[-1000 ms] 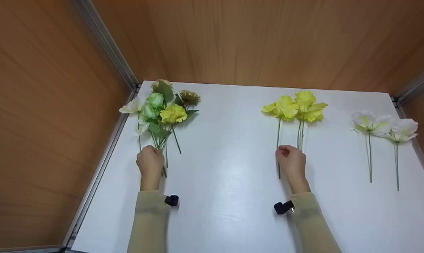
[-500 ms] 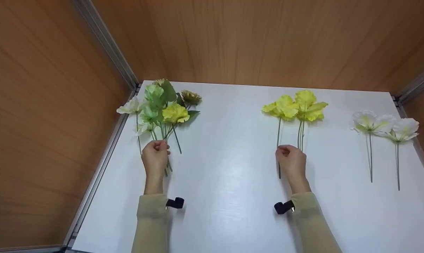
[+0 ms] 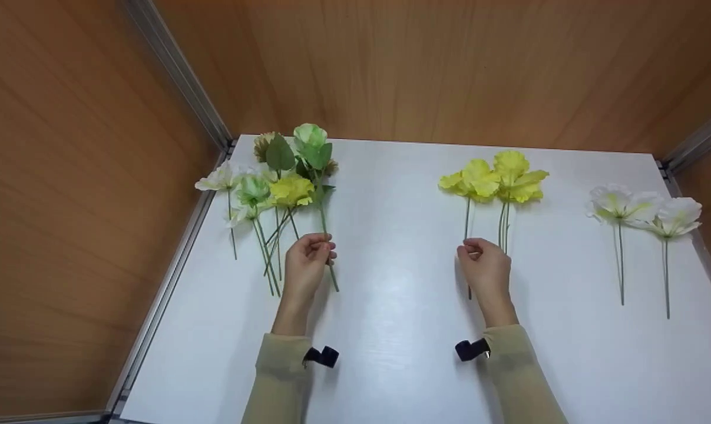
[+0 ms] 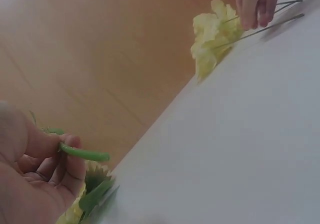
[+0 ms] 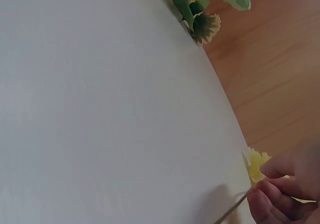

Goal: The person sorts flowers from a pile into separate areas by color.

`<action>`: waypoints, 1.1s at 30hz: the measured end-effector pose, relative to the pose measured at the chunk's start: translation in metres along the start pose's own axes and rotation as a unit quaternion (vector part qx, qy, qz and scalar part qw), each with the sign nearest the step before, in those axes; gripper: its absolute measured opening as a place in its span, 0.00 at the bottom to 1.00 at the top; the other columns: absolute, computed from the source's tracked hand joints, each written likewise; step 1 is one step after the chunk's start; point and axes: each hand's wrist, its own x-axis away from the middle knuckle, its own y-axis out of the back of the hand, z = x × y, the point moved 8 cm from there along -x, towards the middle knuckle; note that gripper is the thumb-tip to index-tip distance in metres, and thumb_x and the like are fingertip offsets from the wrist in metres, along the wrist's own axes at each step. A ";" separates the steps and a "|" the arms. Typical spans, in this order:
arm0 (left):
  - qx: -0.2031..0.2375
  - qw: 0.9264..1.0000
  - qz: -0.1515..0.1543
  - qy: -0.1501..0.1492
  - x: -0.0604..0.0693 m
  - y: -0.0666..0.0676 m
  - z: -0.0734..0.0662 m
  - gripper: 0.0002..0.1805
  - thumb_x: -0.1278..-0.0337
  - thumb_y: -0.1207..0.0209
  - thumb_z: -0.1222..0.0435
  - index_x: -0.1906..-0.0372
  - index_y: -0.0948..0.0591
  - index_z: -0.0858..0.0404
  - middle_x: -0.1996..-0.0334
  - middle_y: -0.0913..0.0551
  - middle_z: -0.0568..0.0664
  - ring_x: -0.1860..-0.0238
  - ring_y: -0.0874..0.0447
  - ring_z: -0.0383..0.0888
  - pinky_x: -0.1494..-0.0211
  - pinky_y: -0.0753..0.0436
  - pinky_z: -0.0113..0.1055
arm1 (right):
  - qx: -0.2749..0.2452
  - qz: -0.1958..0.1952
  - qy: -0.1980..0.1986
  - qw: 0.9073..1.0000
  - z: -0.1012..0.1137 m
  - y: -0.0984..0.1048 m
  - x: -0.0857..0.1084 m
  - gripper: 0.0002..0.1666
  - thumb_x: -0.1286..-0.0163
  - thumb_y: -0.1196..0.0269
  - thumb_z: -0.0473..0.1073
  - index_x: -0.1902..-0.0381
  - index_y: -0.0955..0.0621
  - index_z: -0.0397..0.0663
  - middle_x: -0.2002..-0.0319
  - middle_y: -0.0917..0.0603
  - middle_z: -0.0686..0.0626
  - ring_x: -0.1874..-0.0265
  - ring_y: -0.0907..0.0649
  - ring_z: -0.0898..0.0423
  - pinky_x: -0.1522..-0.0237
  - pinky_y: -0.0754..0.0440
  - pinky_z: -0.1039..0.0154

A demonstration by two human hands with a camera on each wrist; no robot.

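While in the grip of the left hand (image 3: 303, 268), green flower (image 3: 311, 136); right hand (image 3: 486, 271) beside yellow flower (image 3: 474, 180), hold unclear.

Left: left hand (image 4: 30, 169) pinching green stem (image 4: 89, 154), end pointing right. Right: right hand (image 4: 257, 4) at yellow flowers (image 4: 212, 39).

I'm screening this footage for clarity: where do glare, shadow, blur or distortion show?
Head: glare on the glossy white tabletop, soft shadow beside the beige left sleeve; left wrist: hazy, the pale yellow ruffled flowers soft-edged; right wrist: tabletop edge looks bowed, probably lens distortion, with blurred shadow beside the slender greenish stem in the right hand.
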 end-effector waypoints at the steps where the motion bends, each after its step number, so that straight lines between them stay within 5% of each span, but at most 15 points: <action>1: -0.003 1.000 0.017 0.002 0.003 -0.008 0.001 0.09 0.24 0.42 0.80 0.45 0.18 0.79 0.58 0.14 0.64 0.62 0.13 0.46 0.59 0.13 0.31 | -0.007 0.002 0.005 1.000 0.005 -0.002 0.002 0.13 0.23 0.31 0.41 0.47 0.10 0.38 0.57 0.09 0.41 0.58 0.11 0.46 0.64 0.18 0.68; 5: -0.017 0.997 0.072 0.010 0.017 -0.040 0.003 0.12 0.25 0.42 0.81 0.43 0.18 0.78 0.56 0.13 0.63 0.60 0.12 0.46 0.55 0.11 0.33 | -0.053 0.045 0.033 0.997 0.030 -0.020 0.011 0.14 0.22 0.30 0.45 0.47 0.09 0.42 0.56 0.08 0.42 0.57 0.11 0.47 0.60 0.16 0.67; 11: -0.022 0.992 0.122 -0.011 0.037 -0.084 0.004 0.11 0.27 0.39 0.81 0.45 0.16 0.78 0.58 0.11 0.63 0.62 0.11 0.45 0.56 0.10 0.35 | -0.138 0.137 0.068 0.978 0.066 -0.048 0.027 0.16 0.20 0.30 0.47 0.45 0.09 0.43 0.56 0.08 0.40 0.61 0.09 0.49 0.62 0.13 0.67; 17: -0.061 0.986 0.155 -0.018 0.048 -0.115 0.013 0.09 0.28 0.38 0.79 0.49 0.13 0.74 0.59 0.10 0.63 0.64 0.10 0.44 0.58 0.10 0.34 | -0.143 0.150 0.097 0.973 0.082 -0.051 0.036 0.13 0.23 0.27 0.44 0.48 0.08 0.42 0.59 0.07 0.47 0.61 0.09 0.52 0.61 0.14 0.68; 26: -0.119 0.979 0.163 -0.018 0.051 -0.125 0.022 0.09 0.26 0.35 0.71 0.50 0.11 0.73 0.64 0.09 0.56 0.67 0.09 0.42 0.62 0.11 0.32 | -0.187 0.128 0.056 0.972 0.072 -0.044 0.030 0.09 0.24 0.28 0.37 0.52 0.10 0.37 0.60 0.08 0.43 0.64 0.10 0.53 0.61 0.12 0.67; 33: -0.121 0.987 0.105 0.003 0.038 -0.096 0.024 0.11 0.25 0.39 0.69 0.51 0.12 0.75 0.67 0.11 0.52 0.68 0.11 0.43 0.63 0.13 0.31 | -0.156 0.116 0.048 0.980 0.061 -0.053 0.014 0.09 0.24 0.28 0.37 0.52 0.10 0.35 0.60 0.08 0.42 0.67 0.09 0.55 0.63 0.11 0.68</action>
